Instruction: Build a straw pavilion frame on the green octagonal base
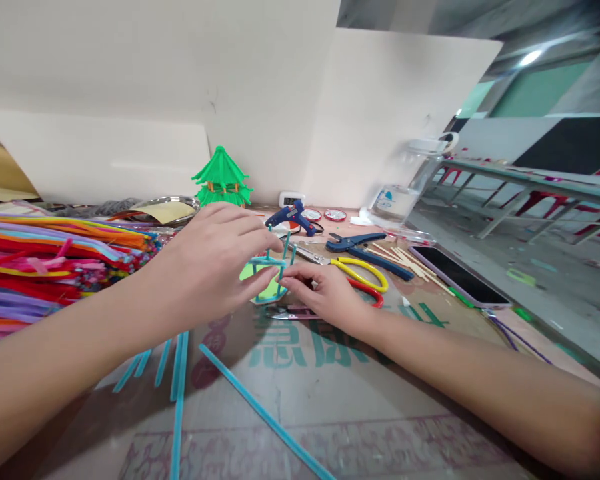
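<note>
In the middle of the head view is a small frame of blue pipe cleaners point(267, 261) with upright posts and a yellow-green base point(270, 288). My left hand point(215, 253) curls over it from the left, thumb and fingers closed about its side. From the right, the thumb and forefinger of my right hand point(327, 293) pinch one of its posts near the corner. Part of the frame is hidden behind my left hand. Loose blue pipe cleaners point(260, 407) lie on the table in front. Small snips point(295, 313) lie just under my right hand.
Bundles of coloured pipe cleaners point(45, 267) lie left. Behind stand a green tree point(221, 177), a blue glue gun point(295, 217) and a timer point(292, 199). Scissors point(363, 270), blue pliers point(370, 250), wooden sticks point(405, 263), a phone point(460, 277) and a clear jug point(400, 187) are right.
</note>
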A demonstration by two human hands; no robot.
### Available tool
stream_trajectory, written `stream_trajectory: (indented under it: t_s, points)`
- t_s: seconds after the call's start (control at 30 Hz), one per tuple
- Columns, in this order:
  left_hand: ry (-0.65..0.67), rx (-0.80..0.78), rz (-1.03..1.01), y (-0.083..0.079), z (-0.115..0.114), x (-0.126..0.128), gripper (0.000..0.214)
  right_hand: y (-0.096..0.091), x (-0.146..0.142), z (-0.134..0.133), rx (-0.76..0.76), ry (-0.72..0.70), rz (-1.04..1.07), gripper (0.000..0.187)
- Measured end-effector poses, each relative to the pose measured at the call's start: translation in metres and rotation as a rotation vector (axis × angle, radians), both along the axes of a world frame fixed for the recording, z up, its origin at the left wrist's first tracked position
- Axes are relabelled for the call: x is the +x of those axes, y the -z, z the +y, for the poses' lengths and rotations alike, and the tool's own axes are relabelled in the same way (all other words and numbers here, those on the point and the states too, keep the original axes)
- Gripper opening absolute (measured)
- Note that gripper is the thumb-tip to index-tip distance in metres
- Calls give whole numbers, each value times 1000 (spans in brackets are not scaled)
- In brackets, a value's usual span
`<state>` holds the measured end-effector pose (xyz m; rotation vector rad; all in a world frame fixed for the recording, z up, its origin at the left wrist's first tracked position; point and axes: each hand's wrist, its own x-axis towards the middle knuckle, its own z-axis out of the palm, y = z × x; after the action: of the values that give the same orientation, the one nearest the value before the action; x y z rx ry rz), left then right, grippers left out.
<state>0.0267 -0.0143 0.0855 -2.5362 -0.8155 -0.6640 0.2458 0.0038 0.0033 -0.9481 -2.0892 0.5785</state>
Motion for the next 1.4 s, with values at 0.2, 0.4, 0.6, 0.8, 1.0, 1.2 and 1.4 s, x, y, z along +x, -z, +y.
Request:
stream_trajectory:
  t_s: [0.2, 0.4, 0.6, 0.8, 1.0, 1.2, 1.4]
  points:
    - [26, 83, 7, 3, 2, 0, 15, -1, -1, -1, 3, 0, -6, 19]
    - [107, 71, -6, 9, 8, 2, 11, 0, -1, 1, 16, -12, 3, 17]
    - [91, 53, -29, 10, 7, 3, 10, 0, 0, 1, 15, -14, -1, 18]
    - [81, 52, -30, 10, 6, 3, 10, -2, -1, -1, 17, -6, -17, 18]
    - [78, 59, -16, 10, 6, 3, 13, -2, -1, -1, 19, -8, -13, 18]
    - [75, 60, -14, 11, 6, 4, 16, -3, 0, -1, 4, -6, -14, 19]
    - [18, -20, -66, -5, 2, -3, 20, -2, 1, -1, -20, 4, -20, 23]
